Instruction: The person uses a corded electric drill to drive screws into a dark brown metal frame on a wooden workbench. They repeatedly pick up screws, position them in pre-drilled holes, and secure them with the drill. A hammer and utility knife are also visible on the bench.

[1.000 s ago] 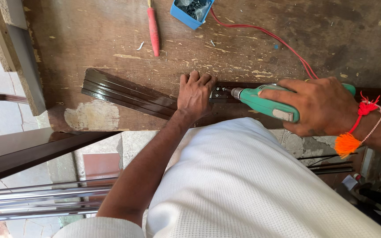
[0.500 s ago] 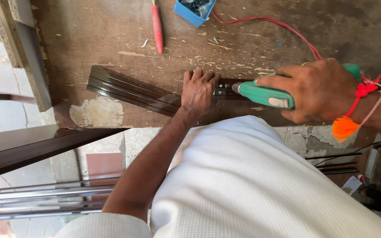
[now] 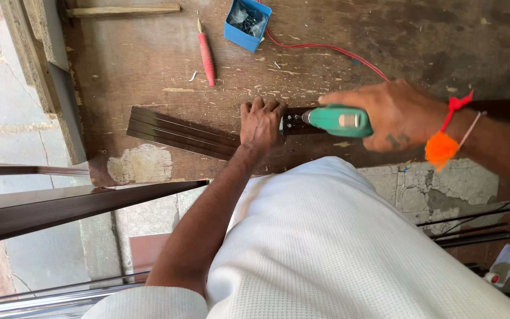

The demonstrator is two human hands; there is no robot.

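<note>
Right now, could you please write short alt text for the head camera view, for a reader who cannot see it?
A person's left hand presses a dark brown metal profile flat on a worn wooden workbench while the right hand holds a green power drill against it. Farther back lie a red-handled tool and a blue box of screws.

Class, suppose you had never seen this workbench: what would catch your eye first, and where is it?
The green power drill in the right hand, at centre right, its tip against a dark brown grooved strip that the left hand presses onto the worn wooden bench. Then the bright orange tassel tied at the right wrist.
</note>
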